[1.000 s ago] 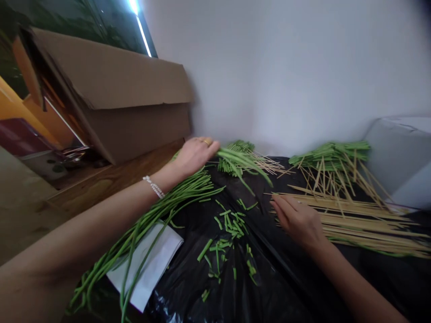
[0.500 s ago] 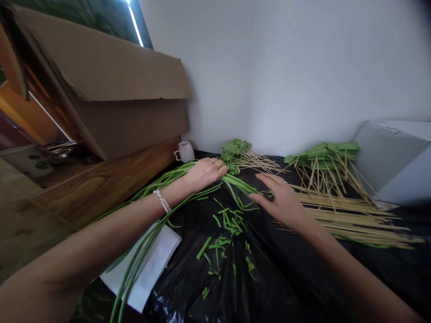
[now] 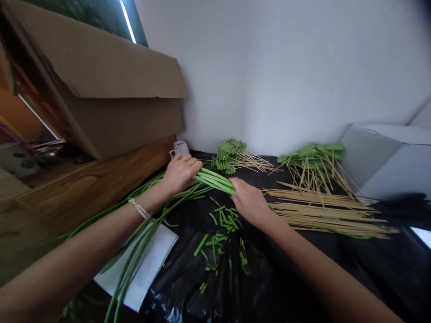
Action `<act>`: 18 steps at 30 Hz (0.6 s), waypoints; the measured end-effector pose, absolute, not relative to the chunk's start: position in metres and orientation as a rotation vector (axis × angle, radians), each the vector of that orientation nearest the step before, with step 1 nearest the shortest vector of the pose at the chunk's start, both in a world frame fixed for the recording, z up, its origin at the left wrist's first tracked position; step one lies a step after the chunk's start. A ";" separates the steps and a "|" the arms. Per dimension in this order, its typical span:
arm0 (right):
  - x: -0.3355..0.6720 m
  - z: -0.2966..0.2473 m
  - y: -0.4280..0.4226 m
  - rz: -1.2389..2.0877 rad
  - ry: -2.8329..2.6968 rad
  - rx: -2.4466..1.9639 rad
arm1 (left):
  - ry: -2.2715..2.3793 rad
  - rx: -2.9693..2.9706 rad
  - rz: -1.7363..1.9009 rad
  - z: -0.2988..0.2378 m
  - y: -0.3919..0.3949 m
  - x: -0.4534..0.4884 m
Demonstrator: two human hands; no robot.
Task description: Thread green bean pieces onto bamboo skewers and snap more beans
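Observation:
A bunch of long green garlic scapes [image 3: 215,180] stretches between my two hands above a black plastic sheet. My left hand [image 3: 182,172] is closed around the bunch, with more long stems trailing leftward under that forearm. Around the bunch's right end my right hand [image 3: 249,201] is wrapped, hiding the tips. Short cut green pieces [image 3: 227,220] lie scattered below the hands. Just behind stands a pile of skewered green pieces [image 3: 230,154], its thin sticks pointing right.
Bare wooden skewers [image 3: 330,215] lie in a row at right, with a second skewered pile [image 3: 313,154] behind them. A white box [image 3: 384,157] stands far right. At left are a cardboard box [image 3: 128,116], a mug [image 3: 181,148] and a folded white paper [image 3: 144,269].
My right hand has moved left and closed on the end of the scapes. My left hand has shifted left, with the bunch pulled straighter between them. The view has turned slightly right.

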State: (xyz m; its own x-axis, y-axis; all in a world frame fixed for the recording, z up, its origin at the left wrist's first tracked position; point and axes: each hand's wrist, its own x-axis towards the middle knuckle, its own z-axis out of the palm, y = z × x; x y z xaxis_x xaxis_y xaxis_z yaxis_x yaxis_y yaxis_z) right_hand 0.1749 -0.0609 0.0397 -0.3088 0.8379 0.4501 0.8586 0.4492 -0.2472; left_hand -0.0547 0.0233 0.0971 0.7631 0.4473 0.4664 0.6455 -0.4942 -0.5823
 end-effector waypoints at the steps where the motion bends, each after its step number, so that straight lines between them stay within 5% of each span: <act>1: 0.178 0.040 -0.063 -0.126 -2.189 -1.422 | -0.926 -2.109 -0.331 0.099 0.028 -0.068; 8: 0.195 0.035 -0.072 -0.507 -2.073 -1.308 | -1.448 -1.749 -0.489 0.123 0.036 -0.126; 18: 0.225 0.032 -0.071 -0.229 -1.588 -1.287 | -1.447 -1.803 -1.123 0.202 0.027 -0.041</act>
